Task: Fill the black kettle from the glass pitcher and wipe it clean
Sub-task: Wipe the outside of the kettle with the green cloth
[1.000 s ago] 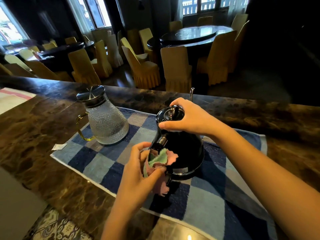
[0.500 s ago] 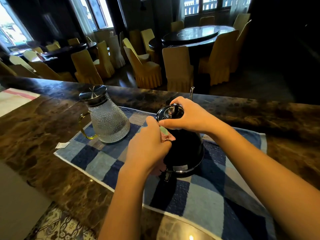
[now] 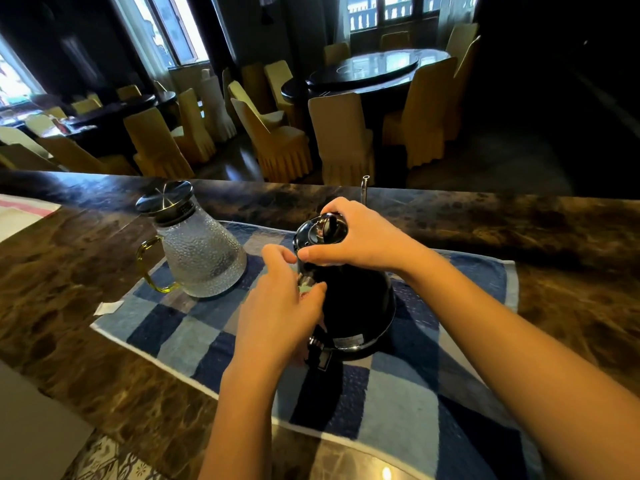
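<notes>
The black kettle (image 3: 360,306) stands upright on a blue checked towel (image 3: 194,334), its lid on. My right hand (image 3: 356,237) grips the kettle's top rim from the right, fingers around the lid. My left hand (image 3: 280,306) presses a small green and pink cloth (image 3: 305,289) against the kettle's left side, near the handle; the cloth is almost wholly hidden under the fingers. The glass pitcher (image 3: 199,251), with a textured body, a metal lid and a yellow handle, stands on the towel's left part, apart from both hands.
The towel lies on a dark marble counter (image 3: 52,289). A small white paper scrap (image 3: 108,308) sits by the towel's left edge. A striped cloth (image 3: 20,213) is at far left. Beyond the counter stand yellow-covered chairs (image 3: 341,140) and round tables.
My left hand turned over and slid the cloth up the kettle's left side, from low near the base to the upper handle. My right hand stayed on the lid.
</notes>
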A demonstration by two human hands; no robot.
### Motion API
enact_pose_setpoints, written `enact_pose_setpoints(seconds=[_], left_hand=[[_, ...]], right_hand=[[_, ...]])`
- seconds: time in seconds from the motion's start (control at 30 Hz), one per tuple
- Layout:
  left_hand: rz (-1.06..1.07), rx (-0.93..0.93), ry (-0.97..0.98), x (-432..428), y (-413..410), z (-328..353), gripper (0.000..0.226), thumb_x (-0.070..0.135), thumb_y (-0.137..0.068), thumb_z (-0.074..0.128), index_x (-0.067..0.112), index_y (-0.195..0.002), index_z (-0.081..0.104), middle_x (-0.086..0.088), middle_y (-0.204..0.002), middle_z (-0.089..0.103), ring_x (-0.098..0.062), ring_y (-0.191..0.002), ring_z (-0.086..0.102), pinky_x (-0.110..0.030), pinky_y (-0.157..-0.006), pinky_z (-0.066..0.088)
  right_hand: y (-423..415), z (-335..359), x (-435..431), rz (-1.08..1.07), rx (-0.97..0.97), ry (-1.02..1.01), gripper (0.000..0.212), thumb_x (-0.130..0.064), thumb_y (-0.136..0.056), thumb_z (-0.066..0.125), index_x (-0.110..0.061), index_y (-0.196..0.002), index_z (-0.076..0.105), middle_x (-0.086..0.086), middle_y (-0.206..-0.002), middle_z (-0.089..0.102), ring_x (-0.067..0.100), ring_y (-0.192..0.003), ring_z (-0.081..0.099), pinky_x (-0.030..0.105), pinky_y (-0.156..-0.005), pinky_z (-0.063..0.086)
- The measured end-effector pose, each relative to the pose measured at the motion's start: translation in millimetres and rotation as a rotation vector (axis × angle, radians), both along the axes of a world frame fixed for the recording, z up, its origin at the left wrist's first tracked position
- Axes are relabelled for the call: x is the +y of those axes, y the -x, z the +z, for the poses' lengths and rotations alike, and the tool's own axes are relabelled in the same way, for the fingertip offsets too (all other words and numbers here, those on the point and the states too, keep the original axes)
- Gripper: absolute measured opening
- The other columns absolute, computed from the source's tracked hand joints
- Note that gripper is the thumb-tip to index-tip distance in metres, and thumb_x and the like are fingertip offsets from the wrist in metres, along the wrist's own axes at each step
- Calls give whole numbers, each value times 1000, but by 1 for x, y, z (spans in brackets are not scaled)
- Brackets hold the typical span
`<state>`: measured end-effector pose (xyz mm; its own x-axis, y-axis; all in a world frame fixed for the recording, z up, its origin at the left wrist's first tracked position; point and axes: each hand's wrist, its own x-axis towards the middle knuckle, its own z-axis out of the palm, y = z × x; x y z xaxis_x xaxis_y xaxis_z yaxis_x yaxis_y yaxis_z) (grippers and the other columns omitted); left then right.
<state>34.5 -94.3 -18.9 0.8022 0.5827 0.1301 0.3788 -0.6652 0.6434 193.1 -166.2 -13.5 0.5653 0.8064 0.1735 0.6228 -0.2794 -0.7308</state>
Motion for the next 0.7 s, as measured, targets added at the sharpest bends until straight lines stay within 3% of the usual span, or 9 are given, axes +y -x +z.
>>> enact_pose_setpoints(seconds=[0.17, 0.27, 0.33, 0.5, 0.57, 0.6, 0.67, 0.7], left_hand=[[-50, -33, 305, 21, -9, -2, 33, 32, -86, 62, 23, -98, 33, -11, -82, 65, -27, -72, 61, -45, -67, 47], [7, -211, 649, 20, -6, -11, 22, 29, -87, 61, 13, -93, 47, -9, -72, 63, -27, -64, 59, -45, -62, 47], [-3, -311, 804, 15, -7, -15, 17, 22, -92, 54, 5, -95, 51, -12, -65, 65, -23, -58, 64, -36, -58, 53], [22, -273, 1039, 13, -11, -11, 20, 17, -95, 45, 1, -87, 56, -8, -55, 59, -18, -47, 57, -27, -49, 49], [86, -269, 996, 6, -8, -19, 35, 23, -98, 41, 5, -76, 61, -7, -51, 59, -18, -40, 56, -22, -44, 48], [149, -332, 821, 3, -5, -29, 36, 23, -97, 40, 6, -74, 62, -8, -52, 61, -21, -39, 58, -21, -45, 50], [431, -536, 435, -1, -2, -57, 19, 17, -87, 45, 6, -82, 58, -15, -65, 63, -29, -46, 58, -25, -61, 53], [463, -554, 437, -8, 5, -68, 13, 20, -84, 48, 12, -81, 58, -14, -70, 60, -26, -52, 56, -26, -61, 50]], right_hand=[[-2, 0, 1, 8, 2, -8, 73, -66, -60, 74, -23, -114, 50, -7, -105, 58, 6, -91, 58, 36, -81, 53], [-1, 0, 0, 6, 12, -14, 73, -65, -60, 74, -24, -114, 50, -8, -106, 58, 4, -91, 58, 33, -81, 53], [-1, 1, 0, 15, 19, -14, 72, -62, -62, 75, -23, -117, 50, -8, -107, 58, 4, -92, 57, 29, -80, 52], [0, 2, -1, 22, 27, -18, 73, -61, -63, 76, -22, -118, 49, -8, -108, 58, 5, -93, 57, 25, -76, 49], [0, 1, -1, 20, 37, -15, 76, -63, -62, 75, -22, -119, 49, -8, -110, 58, 7, -95, 58, 27, -79, 50], [0, 1, -1, 20, 41, -15, 77, -63, -61, 75, -22, -120, 49, -8, -110, 58, 7, -96, 58, 28, -80, 50], [0, 0, -2, 19, 45, -16, 76, -63, -62, 75, -22, -121, 48, -8, -111, 58, 6, -96, 57, 28, -82, 50], [0, 0, -2, 20, 46, -18, 76, -62, -63, 75, -22, -121, 48, -9, -111, 57, 6, -96, 57, 27, -82, 50]])
